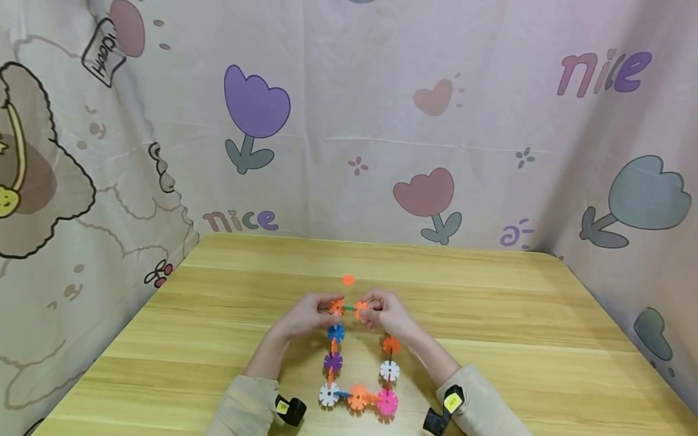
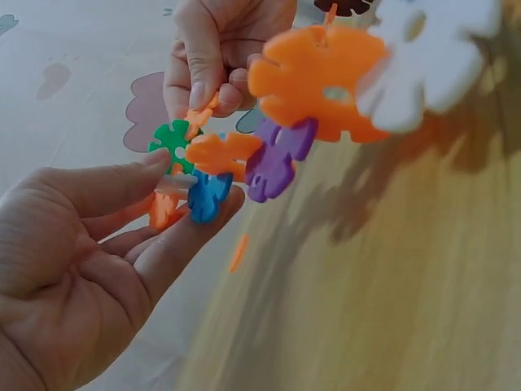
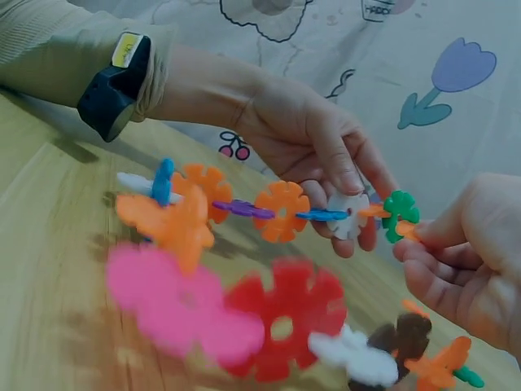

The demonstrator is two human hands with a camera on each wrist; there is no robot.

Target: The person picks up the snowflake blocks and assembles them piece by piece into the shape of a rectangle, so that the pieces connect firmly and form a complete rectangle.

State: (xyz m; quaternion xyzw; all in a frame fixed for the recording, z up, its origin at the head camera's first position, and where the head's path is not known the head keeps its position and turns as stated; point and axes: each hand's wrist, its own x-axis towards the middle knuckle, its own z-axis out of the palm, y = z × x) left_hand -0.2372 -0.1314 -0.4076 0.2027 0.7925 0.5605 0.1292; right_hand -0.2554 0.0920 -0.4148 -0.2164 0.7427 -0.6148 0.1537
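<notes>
A chain of slotted plastic snowflake discs, bent into a rough U, spans the space between the forearms; its pink corner disc [image 1: 388, 402] lies nearest me. At the far left corner, my left hand [image 1: 302, 316] pinches a white disc [image 3: 348, 216] between thumb and fingers, beside a blue disc [image 2: 209, 195]. From there an orange disc and a green disc [image 3: 400, 216] lead rightward. My right hand [image 1: 388, 313] pinches the orange disc [image 1: 362, 310] at that end. The chain's other end, with an orange disc [image 1: 391, 345], is by the right forearm.
A loose orange disc [image 1: 348, 280] lies on the wooden table [image 1: 480, 284] beyond the hands. Wrist cameras are strapped on the left sleeve [image 1: 242, 402] and right sleeve [image 1: 485, 402]. A printed curtain [image 1: 338, 79] hangs behind the table.
</notes>
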